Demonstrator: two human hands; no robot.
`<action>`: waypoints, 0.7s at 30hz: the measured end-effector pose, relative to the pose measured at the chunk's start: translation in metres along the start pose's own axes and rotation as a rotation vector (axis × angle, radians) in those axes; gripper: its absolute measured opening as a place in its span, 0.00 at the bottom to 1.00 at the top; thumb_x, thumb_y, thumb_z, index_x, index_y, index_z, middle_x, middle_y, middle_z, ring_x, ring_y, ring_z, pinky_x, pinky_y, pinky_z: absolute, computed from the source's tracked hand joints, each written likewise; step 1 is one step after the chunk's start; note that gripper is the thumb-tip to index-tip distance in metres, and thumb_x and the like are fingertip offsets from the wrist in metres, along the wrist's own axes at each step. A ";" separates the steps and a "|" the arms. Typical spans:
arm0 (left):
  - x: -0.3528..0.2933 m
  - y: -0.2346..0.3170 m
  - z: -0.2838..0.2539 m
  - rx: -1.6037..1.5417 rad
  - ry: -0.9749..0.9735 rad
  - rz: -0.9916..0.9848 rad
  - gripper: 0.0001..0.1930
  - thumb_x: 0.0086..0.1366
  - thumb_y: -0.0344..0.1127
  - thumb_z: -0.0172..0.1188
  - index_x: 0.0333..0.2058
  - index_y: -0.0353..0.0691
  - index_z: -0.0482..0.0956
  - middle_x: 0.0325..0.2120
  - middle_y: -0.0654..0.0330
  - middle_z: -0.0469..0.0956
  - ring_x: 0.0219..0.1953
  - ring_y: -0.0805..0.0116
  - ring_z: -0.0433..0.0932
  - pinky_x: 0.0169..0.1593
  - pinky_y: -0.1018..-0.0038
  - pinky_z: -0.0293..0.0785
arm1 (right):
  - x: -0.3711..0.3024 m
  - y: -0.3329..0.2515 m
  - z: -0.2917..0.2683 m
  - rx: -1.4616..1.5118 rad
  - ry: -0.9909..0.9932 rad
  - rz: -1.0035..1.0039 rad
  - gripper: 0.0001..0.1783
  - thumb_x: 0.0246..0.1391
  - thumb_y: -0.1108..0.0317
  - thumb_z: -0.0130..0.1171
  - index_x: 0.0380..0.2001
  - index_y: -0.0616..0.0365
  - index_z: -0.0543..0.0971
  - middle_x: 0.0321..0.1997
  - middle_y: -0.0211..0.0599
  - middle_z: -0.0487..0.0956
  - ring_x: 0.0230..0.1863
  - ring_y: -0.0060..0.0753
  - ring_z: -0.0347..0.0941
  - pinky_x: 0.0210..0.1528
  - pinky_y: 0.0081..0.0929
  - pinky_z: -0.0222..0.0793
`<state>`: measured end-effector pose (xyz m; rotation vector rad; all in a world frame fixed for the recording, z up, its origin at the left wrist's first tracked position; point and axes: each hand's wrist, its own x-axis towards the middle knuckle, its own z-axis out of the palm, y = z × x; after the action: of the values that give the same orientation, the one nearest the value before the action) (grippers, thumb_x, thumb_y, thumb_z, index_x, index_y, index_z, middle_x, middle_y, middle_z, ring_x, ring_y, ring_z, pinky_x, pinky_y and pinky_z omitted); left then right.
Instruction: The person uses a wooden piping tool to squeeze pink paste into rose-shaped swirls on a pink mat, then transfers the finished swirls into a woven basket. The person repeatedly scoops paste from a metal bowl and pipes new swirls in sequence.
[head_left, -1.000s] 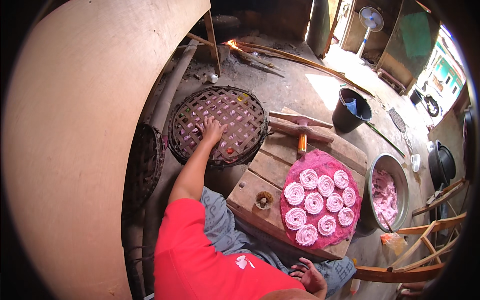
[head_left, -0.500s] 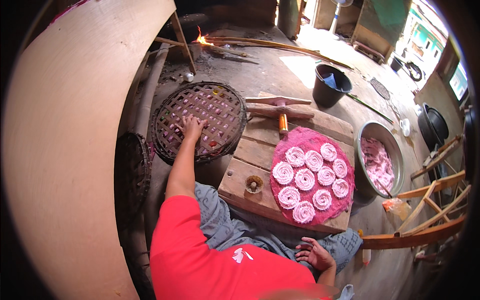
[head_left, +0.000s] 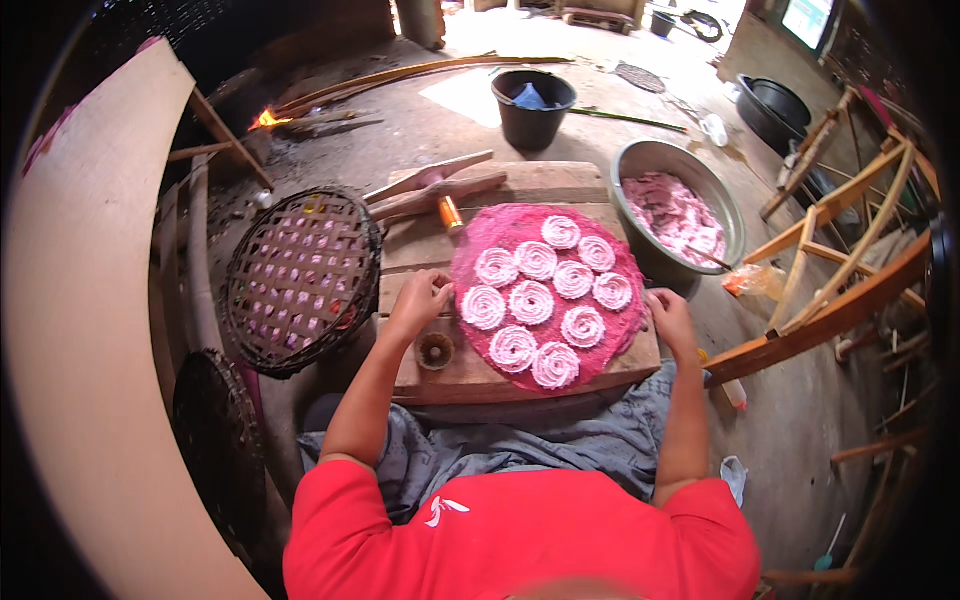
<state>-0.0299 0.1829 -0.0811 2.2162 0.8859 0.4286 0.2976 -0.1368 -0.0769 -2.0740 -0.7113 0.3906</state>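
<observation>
A round pink mat (head_left: 505, 226) lies on the low wooden table (head_left: 560, 182) before me. On it sit several pale pink swirled rosettes of dough (head_left: 531, 302). My left hand (head_left: 425, 298) is closed, its fingertips pinching the mat's left edge. At the opposite edge, my right hand (head_left: 672, 318) has its fingers drawn together on the rim. A small round cup-like piece (head_left: 435, 351) stands near my left wrist. Beyond the mat lies a wooden press (head_left: 432, 180) with two long handles and an orange cylinder (head_left: 450, 212).
To the left stands a round woven bamboo tray (head_left: 300, 270), with another (head_left: 215, 410) leaning nearer. A grey basin (head_left: 738, 215) of pink dough (head_left: 672, 212) is at right, a black bucket (head_left: 533, 122) behind. Fire (head_left: 268, 119) burns far left. Wooden frames (head_left: 820, 285) crowd the right.
My left hand has left the woven tray and come to the mat's left edge. My right hand has risen from my lap to its right edge. The view has turned rightward.
</observation>
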 end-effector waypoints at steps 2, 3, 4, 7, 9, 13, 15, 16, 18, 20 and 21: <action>-0.005 0.004 0.013 0.246 0.097 0.057 0.13 0.59 0.42 0.62 0.33 0.36 0.81 0.32 0.51 0.79 0.38 0.52 0.79 0.43 0.60 0.73 | 0.020 0.008 0.011 -0.177 0.106 -0.008 0.13 0.56 0.64 0.57 0.35 0.64 0.81 0.31 0.41 0.82 0.33 0.29 0.78 0.39 0.28 0.72; -0.007 0.005 0.016 0.174 0.063 -0.009 0.13 0.58 0.43 0.62 0.32 0.38 0.82 0.32 0.51 0.78 0.40 0.49 0.77 0.44 0.57 0.71 | 0.026 0.011 0.017 -0.221 0.114 -0.017 0.13 0.55 0.64 0.58 0.35 0.63 0.82 0.31 0.43 0.82 0.34 0.32 0.78 0.39 0.29 0.72; -0.007 0.004 0.017 0.158 0.052 -0.014 0.13 0.58 0.43 0.62 0.31 0.39 0.82 0.32 0.50 0.78 0.39 0.49 0.77 0.44 0.57 0.72 | 0.032 0.012 0.021 -0.258 0.134 -0.022 0.13 0.54 0.63 0.58 0.34 0.63 0.82 0.31 0.45 0.82 0.34 0.35 0.79 0.40 0.31 0.72; -0.007 0.002 0.018 0.181 0.056 -0.038 0.13 0.58 0.45 0.62 0.30 0.40 0.82 0.32 0.49 0.79 0.38 0.49 0.77 0.43 0.57 0.72 | 0.050 0.010 0.032 -0.256 0.189 -0.104 0.11 0.53 0.64 0.59 0.33 0.61 0.82 0.31 0.48 0.81 0.35 0.44 0.79 0.40 0.36 0.72; -0.006 0.000 0.020 0.212 0.039 -0.083 0.14 0.58 0.46 0.61 0.29 0.40 0.82 0.31 0.49 0.79 0.38 0.49 0.78 0.43 0.57 0.72 | 0.065 0.007 0.039 -0.266 0.218 -0.130 0.11 0.52 0.63 0.60 0.32 0.60 0.82 0.32 0.47 0.80 0.38 0.48 0.78 0.42 0.40 0.71; -0.005 -0.005 0.022 0.193 -0.006 -0.104 0.16 0.60 0.47 0.58 0.30 0.39 0.82 0.32 0.49 0.80 0.38 0.49 0.78 0.43 0.56 0.72 | 0.094 0.006 0.051 -0.346 0.165 -0.049 0.11 0.51 0.61 0.62 0.33 0.56 0.82 0.34 0.45 0.80 0.39 0.46 0.78 0.44 0.41 0.72; -0.004 -0.007 0.023 0.197 -0.003 -0.084 0.17 0.61 0.47 0.56 0.31 0.38 0.82 0.33 0.50 0.80 0.38 0.48 0.78 0.43 0.56 0.71 | 0.102 0.005 0.055 -0.372 0.126 -0.036 0.11 0.50 0.61 0.63 0.32 0.56 0.82 0.35 0.44 0.80 0.41 0.45 0.78 0.45 0.40 0.72; -0.004 -0.008 0.023 0.154 0.003 -0.080 0.16 0.62 0.47 0.56 0.32 0.38 0.82 0.32 0.50 0.81 0.38 0.48 0.78 0.43 0.56 0.71 | 0.104 0.005 0.057 -0.386 0.102 -0.018 0.11 0.49 0.61 0.64 0.32 0.56 0.82 0.36 0.43 0.80 0.41 0.45 0.78 0.45 0.39 0.72; -0.003 -0.007 0.023 0.090 0.014 -0.058 0.16 0.63 0.46 0.55 0.34 0.38 0.81 0.32 0.50 0.81 0.37 0.47 0.78 0.43 0.56 0.72 | 0.104 0.004 0.059 -0.331 0.091 -0.039 0.11 0.47 0.63 0.65 0.32 0.57 0.80 0.37 0.42 0.80 0.41 0.42 0.77 0.44 0.39 0.72; -0.003 -0.004 0.025 -0.042 -0.011 -0.073 0.16 0.64 0.45 0.55 0.35 0.37 0.80 0.31 0.49 0.81 0.36 0.49 0.79 0.41 0.60 0.72 | 0.102 0.003 0.061 -0.315 0.116 -0.047 0.11 0.46 0.65 0.66 0.32 0.58 0.78 0.35 0.42 0.80 0.39 0.42 0.77 0.44 0.39 0.72; -0.003 -0.003 0.025 -0.088 -0.013 -0.084 0.15 0.64 0.45 0.56 0.35 0.36 0.80 0.31 0.49 0.81 0.36 0.49 0.79 0.40 0.61 0.73 | 0.100 0.002 0.061 -0.333 0.140 -0.096 0.11 0.46 0.66 0.66 0.32 0.59 0.77 0.30 0.41 0.80 0.34 0.39 0.77 0.40 0.36 0.72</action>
<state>-0.0197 0.1702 -0.1007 2.0912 0.9322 0.4048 0.3456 -0.0362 -0.1144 -2.3392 -0.8313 0.0742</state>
